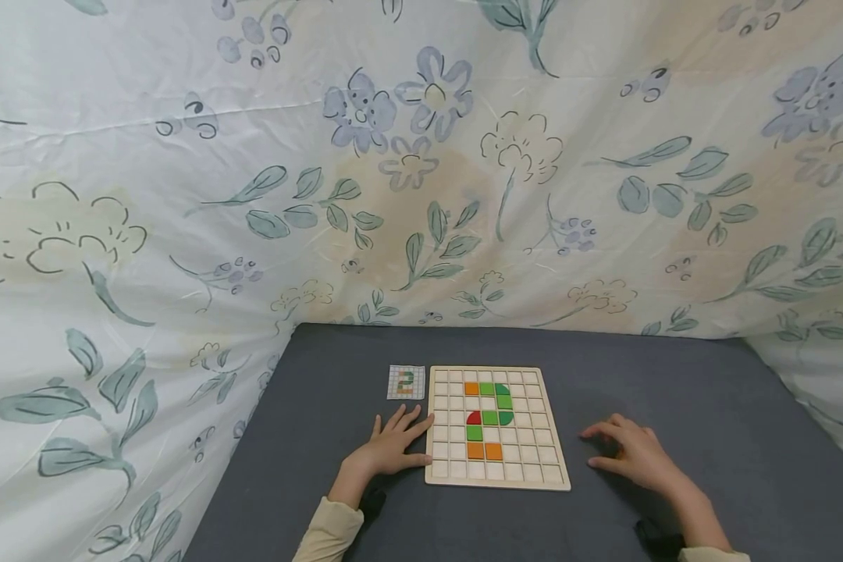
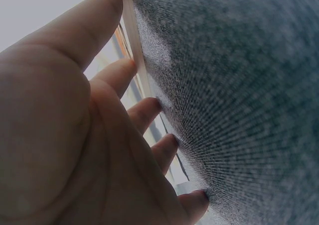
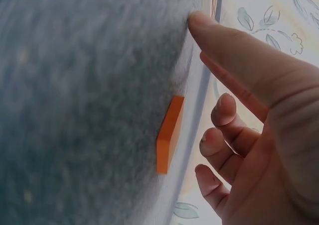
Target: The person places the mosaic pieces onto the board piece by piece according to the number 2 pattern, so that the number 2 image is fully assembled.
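Note:
A wooden grid board (image 1: 527,472) lies on the dark grey table. In its cells sit orange square tiles (image 1: 475,450), light green square tiles (image 1: 489,417), dark green rounded-corner tiles (image 1: 506,418) and a red rounded-corner tile (image 1: 474,418). My left hand (image 1: 392,445) has its fingers spread, with the thumb and a fingertip touching the board's left edge. To the right of the board, my right hand (image 1: 635,451) hovers low with loosely bent fingers and holds nothing. A loose orange tile (image 3: 169,135) lies on the table below that hand, apart from the fingers and mostly hidden in the head view.
A small card (image 1: 406,383) printed with a coloured grid pattern lies beyond my left hand, next to the board's upper left corner. Flower-printed cloth (image 1: 421,195) hangs behind the table (image 1: 365,347) and along its sides.

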